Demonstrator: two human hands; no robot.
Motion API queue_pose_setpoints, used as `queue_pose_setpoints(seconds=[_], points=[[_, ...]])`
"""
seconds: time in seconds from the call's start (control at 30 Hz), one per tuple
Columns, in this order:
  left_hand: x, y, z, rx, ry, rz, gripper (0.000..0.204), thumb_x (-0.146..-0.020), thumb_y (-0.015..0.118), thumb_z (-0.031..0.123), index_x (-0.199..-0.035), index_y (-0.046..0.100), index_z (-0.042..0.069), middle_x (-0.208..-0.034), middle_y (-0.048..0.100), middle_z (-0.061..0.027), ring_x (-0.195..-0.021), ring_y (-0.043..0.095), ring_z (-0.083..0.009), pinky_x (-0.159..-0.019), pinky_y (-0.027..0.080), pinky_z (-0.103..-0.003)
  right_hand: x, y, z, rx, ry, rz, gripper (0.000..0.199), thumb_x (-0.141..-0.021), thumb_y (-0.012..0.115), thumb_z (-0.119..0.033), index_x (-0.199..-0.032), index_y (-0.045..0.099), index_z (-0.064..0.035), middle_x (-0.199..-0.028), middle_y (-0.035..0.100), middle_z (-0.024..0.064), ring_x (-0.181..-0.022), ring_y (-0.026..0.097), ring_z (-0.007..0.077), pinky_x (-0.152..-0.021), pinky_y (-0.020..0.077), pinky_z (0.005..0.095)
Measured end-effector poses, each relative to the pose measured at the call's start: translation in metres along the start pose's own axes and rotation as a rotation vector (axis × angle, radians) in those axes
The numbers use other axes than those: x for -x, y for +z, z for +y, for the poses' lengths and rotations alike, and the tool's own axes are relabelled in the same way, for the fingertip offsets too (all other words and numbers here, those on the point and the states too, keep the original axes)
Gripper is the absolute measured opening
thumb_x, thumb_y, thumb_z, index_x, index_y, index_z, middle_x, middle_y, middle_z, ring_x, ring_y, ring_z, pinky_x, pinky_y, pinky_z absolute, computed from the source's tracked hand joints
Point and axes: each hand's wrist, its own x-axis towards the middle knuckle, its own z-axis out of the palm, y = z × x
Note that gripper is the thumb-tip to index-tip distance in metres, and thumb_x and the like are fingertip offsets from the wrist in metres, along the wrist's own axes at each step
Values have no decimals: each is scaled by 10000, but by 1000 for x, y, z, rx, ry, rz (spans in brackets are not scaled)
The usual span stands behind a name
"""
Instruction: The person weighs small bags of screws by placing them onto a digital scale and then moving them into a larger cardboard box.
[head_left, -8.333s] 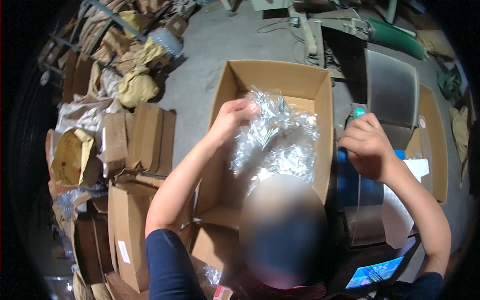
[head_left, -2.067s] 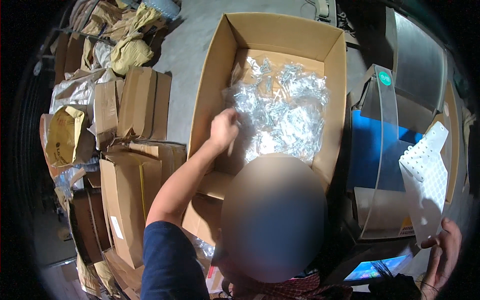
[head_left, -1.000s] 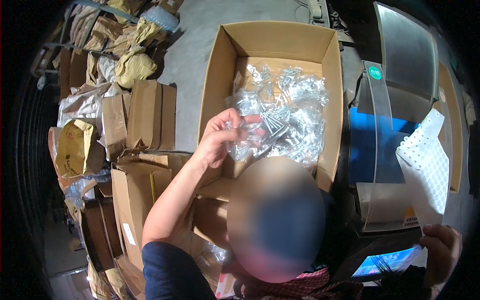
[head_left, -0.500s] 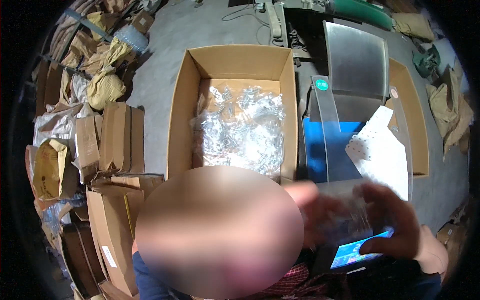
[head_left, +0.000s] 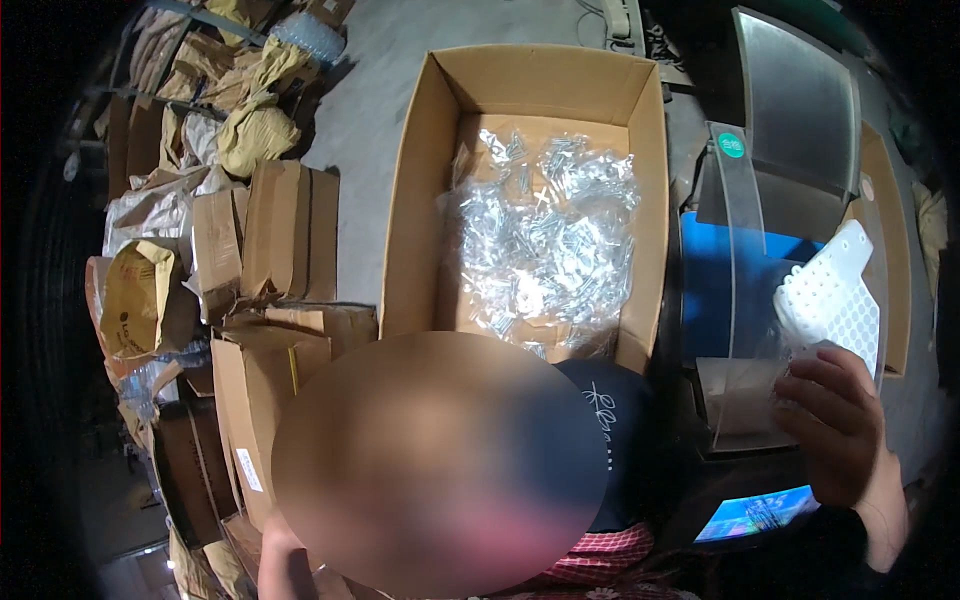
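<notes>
My right hand (head_left: 835, 425) is at the lower right, its fingers bent together beside the clear plastic panel (head_left: 735, 300) of a machine. What lies in these fingers, if anything, I cannot make out. Just beyond the fingertips, a white plate with rows of round marks (head_left: 845, 285) slopes upward. Of my left hand (head_left: 285, 560) only a strip of skin shows at the lower left; a blurred oval hides the fingers. Ahead stands an open cardboard box (head_left: 400, 240) holding clear bags of small shiny metal parts (head_left: 550, 235).
Below the panel glows a small screen (head_left: 760, 515). A blue surface (head_left: 705, 285) and a metal sheet (head_left: 800, 100) belong to the machine side. Cartons (head_left: 290, 235) and yellowish sacks (head_left: 255, 135) crowd the left. Another box (head_left: 890, 250) stands at the far right.
My left hand has left the right side and now shows only at the lower left. My right hand has moved up against the white plate, its fingers drawn closer together. The view has shifted.
</notes>
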Motion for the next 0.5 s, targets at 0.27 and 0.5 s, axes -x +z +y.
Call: queue_pose_setpoints(seconds=[0.27,0.5], points=[[-220,-98,-15,85,367,739,248,-962,585,234,-972,607,-13,-838,674,-64,-795,642,-182,-695,493,-324,-26,-19,-31,65,112,93,252,-713,670,46,-961,688,8,-1019,672,147,-1087,599,340,-956,488,413],[-412,-133,-10,-566,-38,1010,465,-826,654,408,-1009,629,-19,-1210,567,-227,-1033,555,-342,-916,479,-403,22,-60,-80,179,454,217,254,-829,614,-28,-1066,602,61,-1117,632,187,-1075,578,325,-928,483,359]])
